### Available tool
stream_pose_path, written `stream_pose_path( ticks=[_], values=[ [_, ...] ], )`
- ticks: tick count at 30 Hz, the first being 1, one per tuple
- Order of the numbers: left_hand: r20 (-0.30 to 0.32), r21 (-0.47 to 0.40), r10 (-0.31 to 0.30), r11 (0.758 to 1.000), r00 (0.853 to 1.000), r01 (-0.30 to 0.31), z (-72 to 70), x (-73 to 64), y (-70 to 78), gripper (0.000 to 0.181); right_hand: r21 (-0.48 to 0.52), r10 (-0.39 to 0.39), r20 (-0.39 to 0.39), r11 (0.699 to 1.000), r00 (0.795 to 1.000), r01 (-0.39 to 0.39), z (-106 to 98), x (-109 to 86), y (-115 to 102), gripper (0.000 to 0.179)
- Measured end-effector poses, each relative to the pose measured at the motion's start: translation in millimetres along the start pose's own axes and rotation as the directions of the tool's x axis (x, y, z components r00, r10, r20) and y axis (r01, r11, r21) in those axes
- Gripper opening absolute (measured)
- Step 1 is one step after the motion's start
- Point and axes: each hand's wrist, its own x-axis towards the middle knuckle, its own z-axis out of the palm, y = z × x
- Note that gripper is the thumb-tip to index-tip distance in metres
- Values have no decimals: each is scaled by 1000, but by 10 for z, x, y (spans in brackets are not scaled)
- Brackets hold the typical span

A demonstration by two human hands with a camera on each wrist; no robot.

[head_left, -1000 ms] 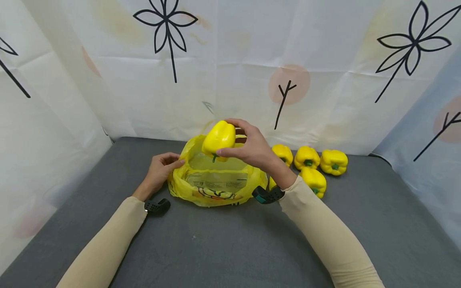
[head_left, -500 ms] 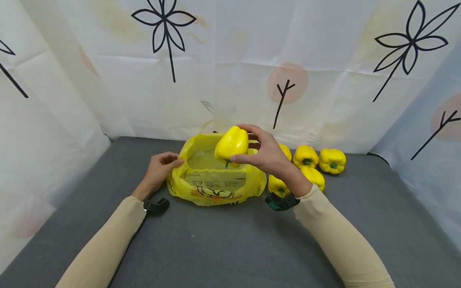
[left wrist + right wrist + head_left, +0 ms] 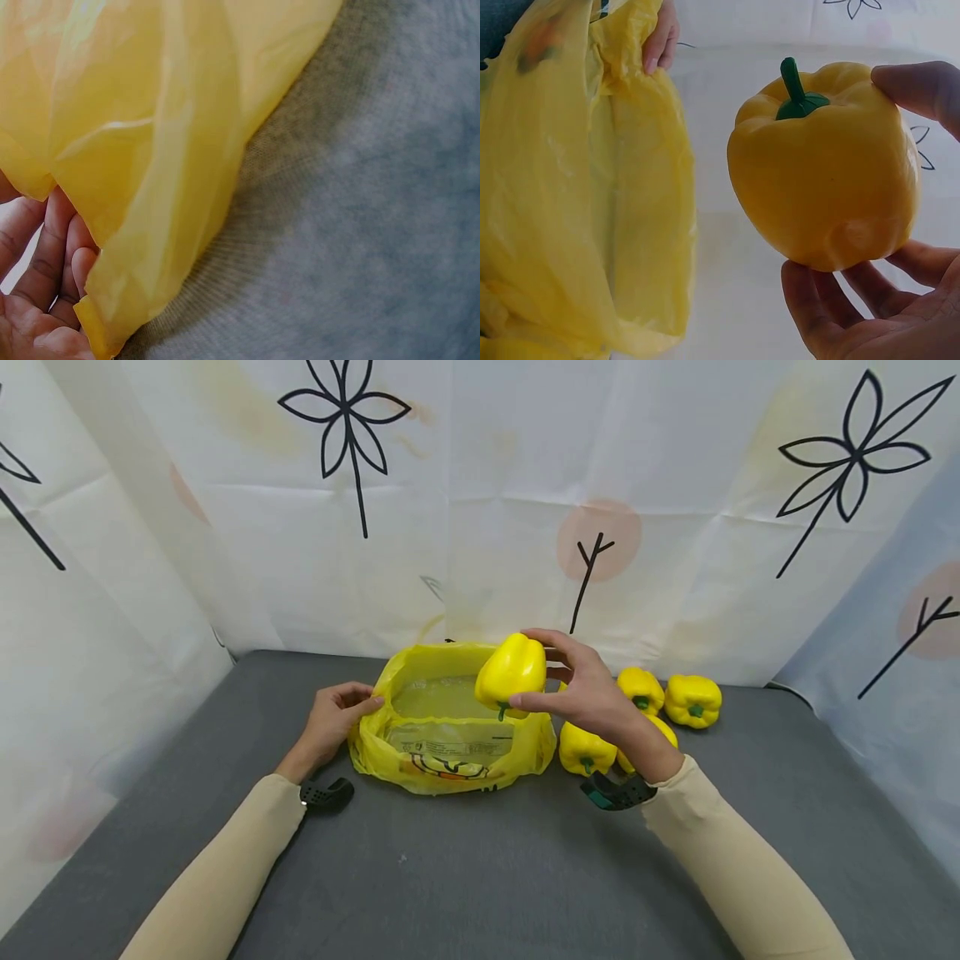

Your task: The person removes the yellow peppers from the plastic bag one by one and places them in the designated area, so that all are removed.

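A yellow bell pepper (image 3: 512,672) with a green stem is gripped between the thumb and fingers of my right hand (image 3: 588,689). It is held above the right part of an open yellow plastic bag (image 3: 450,779). In the right wrist view the pepper (image 3: 829,176) is stem up and apart from the bag (image 3: 649,210). My left hand (image 3: 330,718) pinches the bag's left rim. Up close in the left wrist view, the bag's film (image 3: 150,150) hangs over the fingers (image 3: 49,251). Printed film shows inside the bag's mouth.
Several more yellow bell peppers stand on the dark grey table (image 3: 450,877) right of the bag, including one at the back right (image 3: 693,702) and one beside the bag (image 3: 587,749). My right forearm partly covers the group. A patterned white cloth (image 3: 495,527) hangs behind.
My right hand has moved right and slightly down with the pepper, from over the bag's middle to its right part. My left hand has kept its place on the rim.
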Motion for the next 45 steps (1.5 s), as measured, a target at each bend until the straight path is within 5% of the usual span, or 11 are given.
stream_pose_path(
  ticks=[12,45],
  values=[
    [-16,-7,-6,1000,1000,6,7,-2,20,26,99,64,-12,993,998,-62,-202,-166,135,78],
    [-7,-4,9,1000,1000,-9,0,1,-17,30,66,81,-145,995,986,-72,-772,-599,427,73]
  ],
)
